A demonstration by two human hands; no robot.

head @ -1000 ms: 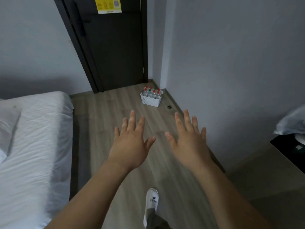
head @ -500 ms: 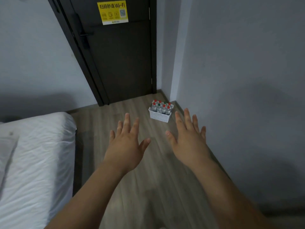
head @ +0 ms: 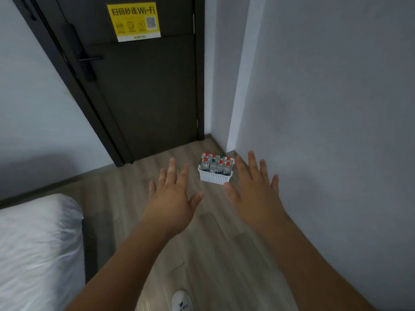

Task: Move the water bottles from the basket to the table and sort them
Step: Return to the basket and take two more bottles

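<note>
Your left hand (head: 173, 198) and right hand (head: 253, 194) are spread flat, empty, on the near side of the basket (head: 214, 177). The water bottles (head: 216, 166) stand packed upright inside it. Beyond it is the door (head: 146, 90). Lift one rim unevenly and the bottles could topple out.

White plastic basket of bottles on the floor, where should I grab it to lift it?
Probably the rim at both short ends of the white perforated plastic basket, reaching from above: it stands upright, packed with red- and green-capped bottles, so only the rim is free.
</note>
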